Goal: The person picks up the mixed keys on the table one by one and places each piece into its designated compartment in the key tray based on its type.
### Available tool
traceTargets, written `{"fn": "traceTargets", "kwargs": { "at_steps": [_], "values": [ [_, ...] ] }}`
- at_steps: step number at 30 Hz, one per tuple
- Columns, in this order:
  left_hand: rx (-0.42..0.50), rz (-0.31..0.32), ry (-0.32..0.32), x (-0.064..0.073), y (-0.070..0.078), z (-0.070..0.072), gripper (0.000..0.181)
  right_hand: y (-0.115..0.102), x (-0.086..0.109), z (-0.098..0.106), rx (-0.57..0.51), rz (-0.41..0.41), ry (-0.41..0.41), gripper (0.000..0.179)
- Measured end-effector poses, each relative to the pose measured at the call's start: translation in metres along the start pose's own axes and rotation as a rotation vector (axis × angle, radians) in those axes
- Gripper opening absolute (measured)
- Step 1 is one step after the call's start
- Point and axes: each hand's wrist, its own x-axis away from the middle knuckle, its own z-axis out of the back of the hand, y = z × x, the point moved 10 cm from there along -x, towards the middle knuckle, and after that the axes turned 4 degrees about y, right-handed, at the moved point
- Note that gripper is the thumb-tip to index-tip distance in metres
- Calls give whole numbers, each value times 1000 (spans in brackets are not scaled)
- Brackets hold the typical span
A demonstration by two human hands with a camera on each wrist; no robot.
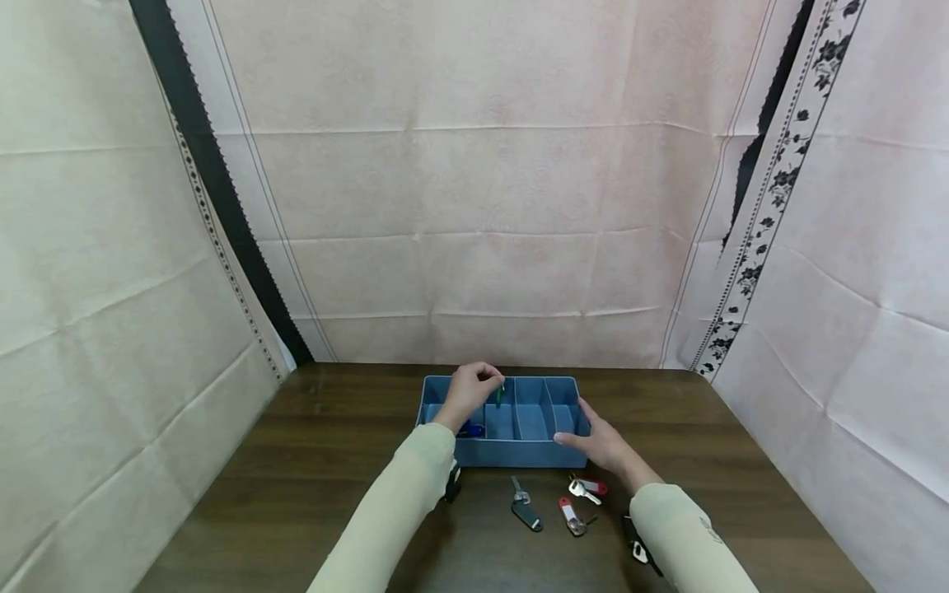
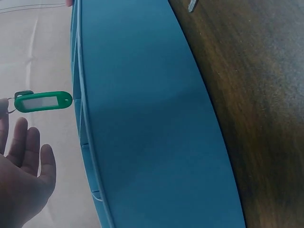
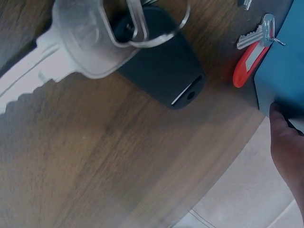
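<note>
My left hand is over the blue divided tray, pinching the ring of a green key tag between thumb and finger. In the left wrist view the tag stands out level with the tray's rim, and the other fingers are spread. In the head view the tag hangs over a compartment left of the middle. My right hand holds the tray's front right corner, fingers along the right side and thumb at the front rim. A blue-tagged key lies in a left compartment.
In front of the tray on the wooden table lie a dark-tagged key, two red-tagged keys, one nearer the tray and one nearer me, and a black-tagged key by the right sleeve. Pale cloth hangs behind.
</note>
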Motion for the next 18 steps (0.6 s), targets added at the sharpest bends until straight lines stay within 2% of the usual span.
{"fn": "traceTargets", "kwargs": {
  "at_steps": [12, 18],
  "values": [
    [-28, 2, 0, -3, -7, -2, 10, -1, -1, -1, -3, 8, -6, 117],
    [-23, 3, -16, -1, -6, 4, 12, 2, -2, 1, 2, 7, -4, 118]
  ]
}}
